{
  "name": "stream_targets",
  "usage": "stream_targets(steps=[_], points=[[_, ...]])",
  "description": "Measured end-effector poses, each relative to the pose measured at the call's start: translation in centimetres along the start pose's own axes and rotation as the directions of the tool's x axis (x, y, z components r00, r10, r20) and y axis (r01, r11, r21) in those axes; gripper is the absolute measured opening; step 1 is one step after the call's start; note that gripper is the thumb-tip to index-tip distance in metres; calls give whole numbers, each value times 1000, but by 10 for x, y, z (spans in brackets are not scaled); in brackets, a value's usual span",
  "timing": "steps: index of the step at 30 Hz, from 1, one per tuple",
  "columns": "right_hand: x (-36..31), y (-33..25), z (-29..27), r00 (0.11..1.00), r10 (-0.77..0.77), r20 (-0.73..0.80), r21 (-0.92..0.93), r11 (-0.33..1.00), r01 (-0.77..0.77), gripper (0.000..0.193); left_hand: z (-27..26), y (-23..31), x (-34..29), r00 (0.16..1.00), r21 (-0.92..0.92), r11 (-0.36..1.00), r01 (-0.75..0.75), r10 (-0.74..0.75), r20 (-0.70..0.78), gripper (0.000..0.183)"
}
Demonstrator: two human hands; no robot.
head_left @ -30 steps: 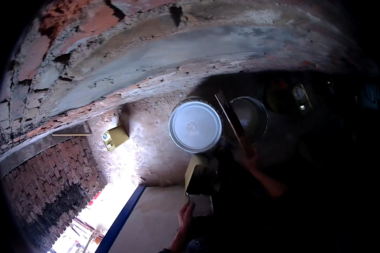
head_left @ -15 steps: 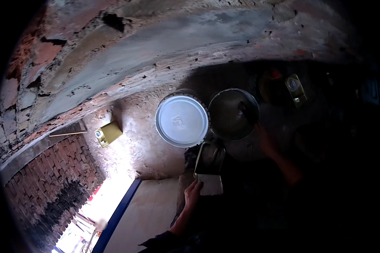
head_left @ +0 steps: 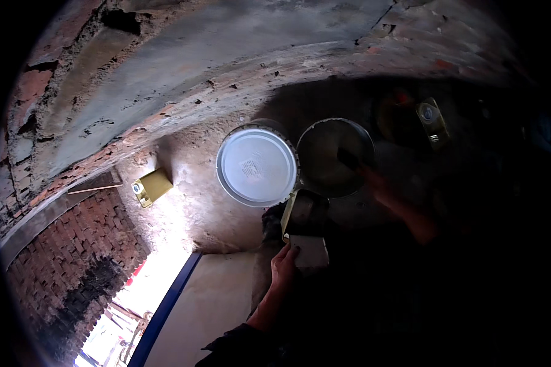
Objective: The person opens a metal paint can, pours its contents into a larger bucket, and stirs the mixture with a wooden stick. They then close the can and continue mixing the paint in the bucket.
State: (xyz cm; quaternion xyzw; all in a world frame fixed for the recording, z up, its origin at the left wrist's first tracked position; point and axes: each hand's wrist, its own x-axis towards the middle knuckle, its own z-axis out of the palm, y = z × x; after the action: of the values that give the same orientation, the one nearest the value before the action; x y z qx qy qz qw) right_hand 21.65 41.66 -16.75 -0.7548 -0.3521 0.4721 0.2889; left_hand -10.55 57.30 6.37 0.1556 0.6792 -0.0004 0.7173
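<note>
A pale, flat square piece (head_left: 311, 252) is pinched in my left hand (head_left: 281, 264), its thumb lying on the near face. A narrow pale strip (head_left: 289, 211) rises from its upper left corner; whether the two are joined is unclear. In shadow, my right hand (head_left: 379, 186) is closed on a dark, blunt-ended tool (head_left: 348, 158), perhaps a brush. The tool reaches into an open round bucket (head_left: 370, 136) whose contents are too dark to make out. Directly left of the bucket stands a round tub with a white lid (head_left: 257, 165).
A rough brick and plaster wall (head_left: 220, 55) curves across the far side. Gold rectangular cans stand at left (head_left: 153, 186) and right (head_left: 433, 122). At lower left, a pale panel with a blue edge (head_left: 165, 312) borders a bright opening. Deep shadow covers the right.
My left hand has risen slightly with the square piece. The right hand has shifted left and up, bringing the dark tool further inside the bucket. The whole view has tilted a little.
</note>
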Motion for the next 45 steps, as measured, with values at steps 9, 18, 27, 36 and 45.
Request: stream_targets(steps=[9, 18, 27, 36, 45], points=[[-67, -112, -57, 956, 294, 9, -400, 877, -266, 62, -14, -2, 8, 999, 11, 999, -43, 43, 20, 35], [52, -62, 25, 876, 478, 61, -370, 826, -425, 39, -10, -1, 1, 999, 3, 999, 37, -37, -4, 37], [-7, -31, 22, 980, -143, -137, -60, 989, 135, 41, 8, 16, -14, 995, -111, 991, 71, -79, -67, 35], [-127, -44, -4, 965, 10, -261, -221, 973, -70, 68, -9, 12, 7, 997, -48, 997, 64, -62, 54, 37], [-250, -106, -65, 977, -88, -197, -266, 964, 33, 55, -21, -8, 45, 983, -54, 996, -75, 83, 163, 29]])
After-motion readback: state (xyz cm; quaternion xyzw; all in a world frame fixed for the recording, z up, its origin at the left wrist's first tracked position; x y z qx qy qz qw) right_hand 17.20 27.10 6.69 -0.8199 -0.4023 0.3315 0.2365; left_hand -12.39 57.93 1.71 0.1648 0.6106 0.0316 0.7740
